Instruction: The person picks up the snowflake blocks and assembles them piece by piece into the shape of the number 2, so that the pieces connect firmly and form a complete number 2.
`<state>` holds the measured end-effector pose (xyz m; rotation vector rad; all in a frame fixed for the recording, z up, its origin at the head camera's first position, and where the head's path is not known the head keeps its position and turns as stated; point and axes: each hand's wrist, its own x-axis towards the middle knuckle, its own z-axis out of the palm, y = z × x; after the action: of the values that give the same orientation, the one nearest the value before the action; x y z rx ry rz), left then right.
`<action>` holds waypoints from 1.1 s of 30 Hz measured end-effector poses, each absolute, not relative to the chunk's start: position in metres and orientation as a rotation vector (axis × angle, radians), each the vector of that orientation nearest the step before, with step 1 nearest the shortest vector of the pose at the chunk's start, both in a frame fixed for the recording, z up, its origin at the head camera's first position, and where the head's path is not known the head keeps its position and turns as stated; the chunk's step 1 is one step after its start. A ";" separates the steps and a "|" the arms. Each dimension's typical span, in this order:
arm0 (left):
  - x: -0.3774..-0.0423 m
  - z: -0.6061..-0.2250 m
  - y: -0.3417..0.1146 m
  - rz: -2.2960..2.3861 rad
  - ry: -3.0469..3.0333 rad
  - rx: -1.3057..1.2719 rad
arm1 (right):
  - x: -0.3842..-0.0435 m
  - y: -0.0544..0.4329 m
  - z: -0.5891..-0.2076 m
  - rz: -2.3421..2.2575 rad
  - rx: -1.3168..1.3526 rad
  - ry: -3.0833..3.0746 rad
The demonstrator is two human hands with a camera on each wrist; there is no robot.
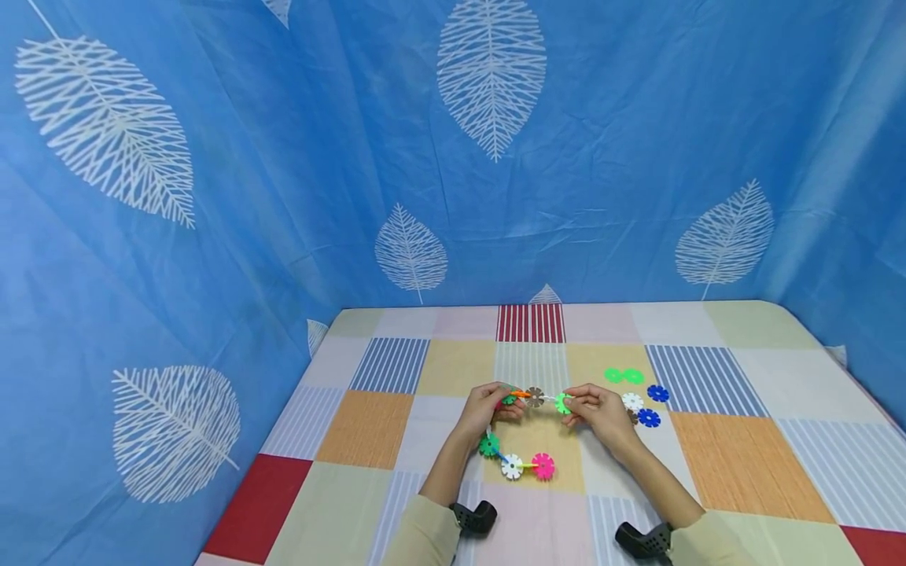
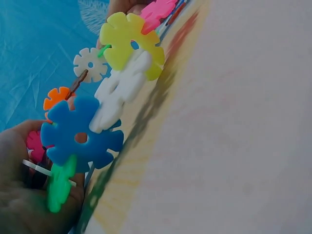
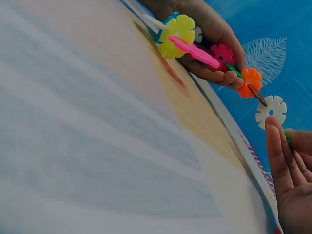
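A chain of interlocking plastic flower discs runs between both hands and curves down below the left one. My left hand [image 1: 481, 412] holds the chain close to an orange disc [image 1: 521, 394], its fingers around a pink disc [image 3: 223, 57] and green disc. At the right end, my right hand [image 1: 600, 410] pinches a light green disc [image 1: 562, 403] between thumb and fingers. A brown disc [image 1: 534, 397] and a white disc [image 3: 271, 111] link the span between the hands. The hanging part includes a blue disc [image 2: 73, 131], a yellow disc [image 2: 126, 39] and a pink end disc [image 1: 543, 467].
Right of the right hand lie loose discs: two light green discs [image 1: 633, 376], two blue discs [image 1: 649, 417], a white disc [image 1: 632, 402] and a partly covered brown disc [image 1: 632, 417]. A patchwork cloth [image 1: 722, 464] covers the table. Blue leaf-print curtains [image 1: 609, 181] hang behind it.
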<state>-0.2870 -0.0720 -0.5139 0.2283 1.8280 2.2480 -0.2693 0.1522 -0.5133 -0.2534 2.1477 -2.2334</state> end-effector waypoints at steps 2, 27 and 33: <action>-0.287 -0.516 -0.072 2.259 1.829 0.212 | -0.269 0.151 -0.515 -2.245 -0.242 2.145; -0.292 -0.518 -0.072 2.186 1.855 0.296 | -0.270 0.151 -0.521 -2.217 -0.331 2.120; -0.293 -0.518 -0.074 2.179 1.805 0.228 | -0.271 0.150 -0.523 -2.269 -0.321 2.121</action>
<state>-0.2925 -0.0737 -0.5179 0.2280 1.8049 2.1791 -0.2710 0.1497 -0.5231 -0.3210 2.1211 -2.2685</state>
